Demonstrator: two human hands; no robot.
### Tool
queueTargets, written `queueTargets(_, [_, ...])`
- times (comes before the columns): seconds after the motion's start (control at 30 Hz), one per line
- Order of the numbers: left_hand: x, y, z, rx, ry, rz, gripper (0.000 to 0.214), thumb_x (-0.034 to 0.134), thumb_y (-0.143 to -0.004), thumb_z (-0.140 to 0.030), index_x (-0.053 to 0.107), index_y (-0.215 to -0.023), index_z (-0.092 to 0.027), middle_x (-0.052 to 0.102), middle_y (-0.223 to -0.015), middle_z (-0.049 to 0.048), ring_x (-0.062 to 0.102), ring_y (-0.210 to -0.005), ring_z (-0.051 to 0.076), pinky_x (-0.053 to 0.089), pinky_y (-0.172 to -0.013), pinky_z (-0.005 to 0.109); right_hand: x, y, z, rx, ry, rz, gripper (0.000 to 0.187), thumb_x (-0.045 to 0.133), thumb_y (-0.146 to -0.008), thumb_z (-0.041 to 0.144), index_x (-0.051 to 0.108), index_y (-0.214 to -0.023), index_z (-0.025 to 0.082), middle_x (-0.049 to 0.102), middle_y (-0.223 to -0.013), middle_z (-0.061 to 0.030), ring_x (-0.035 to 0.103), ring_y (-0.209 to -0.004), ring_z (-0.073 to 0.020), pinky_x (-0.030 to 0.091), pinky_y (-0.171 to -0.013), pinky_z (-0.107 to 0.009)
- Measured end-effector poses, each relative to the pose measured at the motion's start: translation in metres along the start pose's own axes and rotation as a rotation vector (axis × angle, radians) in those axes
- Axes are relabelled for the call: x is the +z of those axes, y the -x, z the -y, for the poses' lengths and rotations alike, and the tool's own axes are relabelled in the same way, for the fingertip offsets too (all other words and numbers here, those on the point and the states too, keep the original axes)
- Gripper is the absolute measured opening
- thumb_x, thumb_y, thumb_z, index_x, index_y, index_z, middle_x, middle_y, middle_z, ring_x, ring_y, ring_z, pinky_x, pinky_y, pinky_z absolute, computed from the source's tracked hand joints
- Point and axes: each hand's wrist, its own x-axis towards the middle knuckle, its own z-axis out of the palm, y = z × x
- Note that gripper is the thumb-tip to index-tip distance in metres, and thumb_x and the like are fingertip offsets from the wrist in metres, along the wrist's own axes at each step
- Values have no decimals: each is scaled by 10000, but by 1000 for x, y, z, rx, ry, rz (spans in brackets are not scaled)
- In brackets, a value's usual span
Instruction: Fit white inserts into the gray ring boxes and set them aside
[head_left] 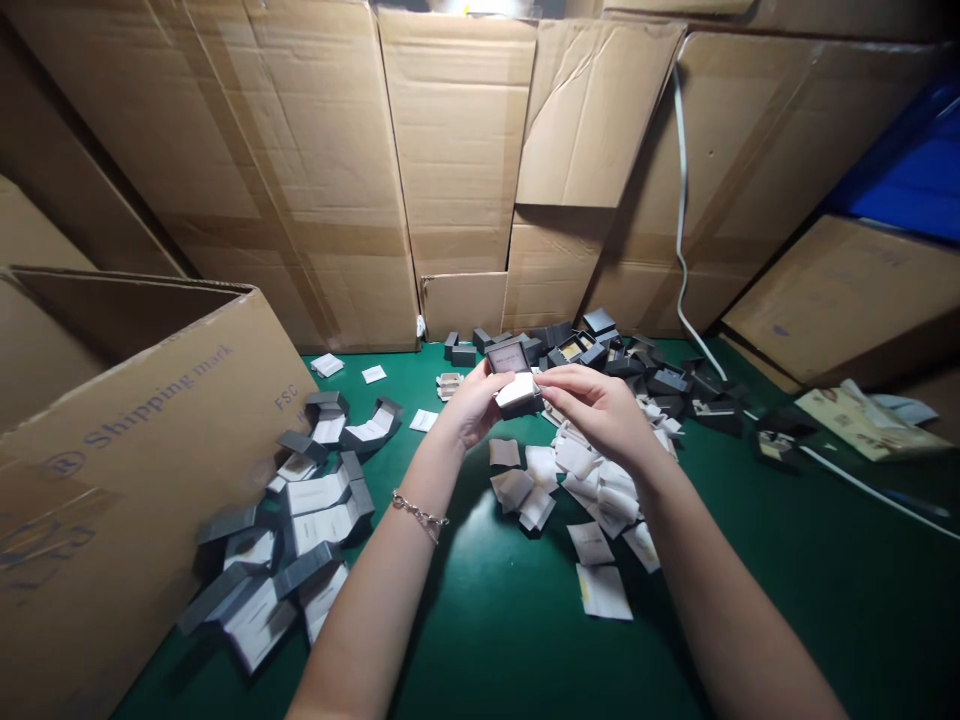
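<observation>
My left hand point(478, 402) is closed around a small dark jewellery box point(508, 358), whose lid stands raised and whose inside shows white. At the box's right edge, the fingers of my right hand point(589, 402) pinch together; whether a bit of the white insert is between them is too small to make out. Under and beside my hands lie loose white paper pieces point(600, 490) in a heap. Several dark boxes with white insides point(322, 510) lie opened out to the left.
A large open carton point(150, 430) stands at the left. More dark boxes point(592, 345) are piled at the back, against a wall of cardboard point(457, 150). A white cable point(681, 190) hangs down and crosses the green table point(480, 620) at the right.
</observation>
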Motion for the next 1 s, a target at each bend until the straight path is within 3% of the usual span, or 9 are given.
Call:
queueTargets(0.2, [8, -1, 2, 152, 197, -61, 221, 706, -644, -106, 623, -847, -127, 680, -758, 20, 626, -668, 132, 500, -692, 269, 4, 3, 14, -237, 254, -95, 208, 651, -821, 296, 726, -982, 187, 722, -987, -71, 673, -899, -201, 547, -815, -325])
queueTargets(0.37, [16, 0, 8, 246, 352, -4, 233, 776, -643, -221, 661, -818, -119, 702, -810, 56, 656, -766, 165, 509, -747, 284, 19, 7, 18, -320, 344, -310, 159, 615, -850, 256, 732, -927, 181, 736, -939, -76, 689, -884, -200, 563, -826, -327])
queueTargets(0.57, [25, 4, 14, 328, 395, -77, 292, 812, -621, -306, 653, -820, -161, 684, -818, 21, 645, -744, 135, 493, -701, 255, 36, 11, 17, -294, 331, -420, 185, 595, -860, 237, 747, -943, 172, 732, -994, -99, 696, -908, -203, 570, -845, -335])
queueTargets(0.8, [29, 8, 16, 473, 329, -142, 333, 817, -598, -308, 624, -831, -167, 661, -821, 0, 613, -748, 108, 481, -730, 242, 41, 13, 14, -96, 103, -405, 214, 596, -871, 301, 741, -1004, 216, 705, -1108, -84, 661, -1030, -219, 526, -940, -400])
queueTargets(1.0, [31, 14, 16, 421, 206, -114, 157, 699, -715, -197, 627, -852, -170, 669, -882, 19, 639, -866, 147, 501, -763, 258, 48, 13, 14, -27, -107, -441, 182, 618, -852, 308, 732, -976, 242, 700, -1079, -73, 639, -1037, -224, 532, -920, -412])
